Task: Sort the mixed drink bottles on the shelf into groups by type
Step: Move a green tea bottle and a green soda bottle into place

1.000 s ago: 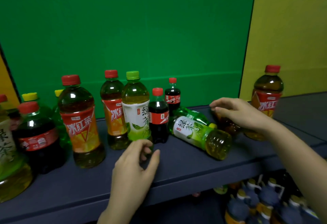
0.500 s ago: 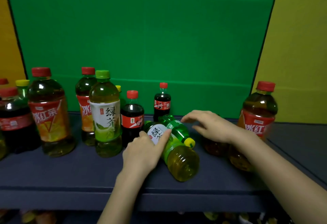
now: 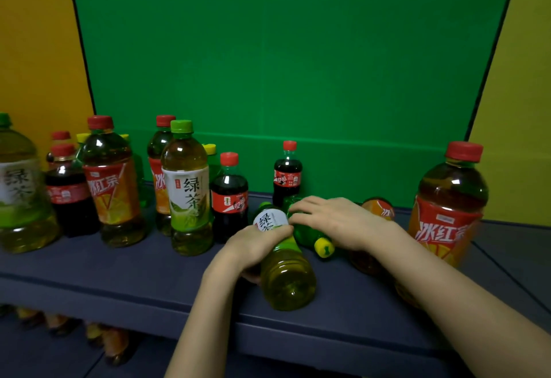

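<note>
Two hands work at lower centre of the frame. The left hand [image 3: 256, 246] has its fingers wrapped around a toppled green tea bottle [image 3: 283, 270] on the shelf [image 3: 119, 276]. The right hand [image 3: 337, 221] lies, fingers curled, over a fallen green soda bottle [image 3: 310, 236] just beside it.

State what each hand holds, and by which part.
Left hand grips the lying green tea bottle around its label. Right hand rests on the lying green soda bottle; a closed grip cannot be told.

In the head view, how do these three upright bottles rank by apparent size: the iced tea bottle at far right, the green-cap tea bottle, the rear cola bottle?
1. Iced tea bottle at far right, though nearness may exaggerate it.
2. Green-cap tea bottle.
3. Rear cola bottle, clearly smallest, also farthest.
</note>
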The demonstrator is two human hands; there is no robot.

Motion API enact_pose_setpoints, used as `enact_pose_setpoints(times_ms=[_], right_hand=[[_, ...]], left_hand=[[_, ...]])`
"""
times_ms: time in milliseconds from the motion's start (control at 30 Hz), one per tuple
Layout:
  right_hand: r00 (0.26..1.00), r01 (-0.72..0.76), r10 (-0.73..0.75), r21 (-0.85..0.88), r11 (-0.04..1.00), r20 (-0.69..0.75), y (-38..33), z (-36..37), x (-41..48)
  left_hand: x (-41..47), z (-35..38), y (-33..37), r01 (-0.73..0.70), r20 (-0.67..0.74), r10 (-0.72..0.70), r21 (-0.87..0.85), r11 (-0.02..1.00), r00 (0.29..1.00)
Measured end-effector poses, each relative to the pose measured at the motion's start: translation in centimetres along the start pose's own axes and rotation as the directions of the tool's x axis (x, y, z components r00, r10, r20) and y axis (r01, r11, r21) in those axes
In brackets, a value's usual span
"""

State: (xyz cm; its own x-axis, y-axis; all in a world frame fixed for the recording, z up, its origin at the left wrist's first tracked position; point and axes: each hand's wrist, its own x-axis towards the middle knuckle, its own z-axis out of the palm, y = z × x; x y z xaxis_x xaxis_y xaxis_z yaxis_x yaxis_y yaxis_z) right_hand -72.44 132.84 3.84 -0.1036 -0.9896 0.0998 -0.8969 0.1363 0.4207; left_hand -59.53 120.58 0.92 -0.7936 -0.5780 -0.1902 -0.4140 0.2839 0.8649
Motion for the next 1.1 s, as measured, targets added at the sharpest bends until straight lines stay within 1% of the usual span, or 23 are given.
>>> enact_pose_setpoints(times_ms=[67,233,333,400,533,600,700,767,867,1000,1100], right_hand=[[1.0,0.013,-0.013,-0.001,1.0,0.01,0.0,-0.1,0.2],[0.995,0.023,-0.022,-0.01,1.0,0.095,0.2,-0.6,0.0],[0.994,0.015,-0.015,-0.001,1.0,0.105,0.3,-0.7,-0.1],[0.997,0.005,-0.007,0.032,0.999,0.082,0.4,-0.5,-0.3],[0.999,-0.037,0.042,0.198,0.979,-0.02,0.6,-0.1,-0.7],[0.992,-0.079,0.104,0.293,0.953,-0.073,0.6,0.1,-0.9],[0.965,-0.15,0.229,0.452,0.879,-0.126,0.2,0.4,-1.3],[0.943,-0.188,0.302,0.528,0.828,-0.138,-0.1,0.5,-1.4],[0.898,-0.243,0.407,0.582,0.776,-0.168,-0.3,0.3,-1.1],[0.82,-0.309,0.539,0.642,0.701,-0.193,-0.2,0.0,-0.6],[0.774,-0.374,0.618,0.687,0.623,-0.14,-0.3,-0.1,-0.2]], left_hand=[[0.0,-0.1,-0.2,-0.02,0.009,0.021,-0.055,0.998,1.0],[-0.5,-0.6,-0.8,-0.05,0.01,0.052,-0.14,0.989,0.999],[-0.6,-0.7,-1.6,-0.063,0.0,0.065,-0.214,0.975,0.998],[-0.7,-0.7,-2.0,-0.091,-0.021,0.089,-0.26,0.961,0.996],[-1.3,-0.7,-2.6,-0.172,-0.089,0.15,-0.358,0.918,0.985],[-1.7,-0.7,-2.6,-0.234,-0.123,0.201,-0.405,0.884,0.972],[-2.3,-0.8,-2.5,-0.324,-0.178,0.272,-0.433,0.841,0.946],[-2.5,-0.9,-2.6,-0.383,-0.228,0.315,-0.39,0.838,0.921],[-2.7,-1.2,-2.9,-0.466,-0.327,0.373,-0.284,0.838,0.869],[-3.1,-1.5,-3.2,-0.569,-0.444,0.473,-0.109,0.815,0.761],[-3.4,-1.5,-3.4,-0.624,-0.494,0.539,-0.01,0.781,0.682]])
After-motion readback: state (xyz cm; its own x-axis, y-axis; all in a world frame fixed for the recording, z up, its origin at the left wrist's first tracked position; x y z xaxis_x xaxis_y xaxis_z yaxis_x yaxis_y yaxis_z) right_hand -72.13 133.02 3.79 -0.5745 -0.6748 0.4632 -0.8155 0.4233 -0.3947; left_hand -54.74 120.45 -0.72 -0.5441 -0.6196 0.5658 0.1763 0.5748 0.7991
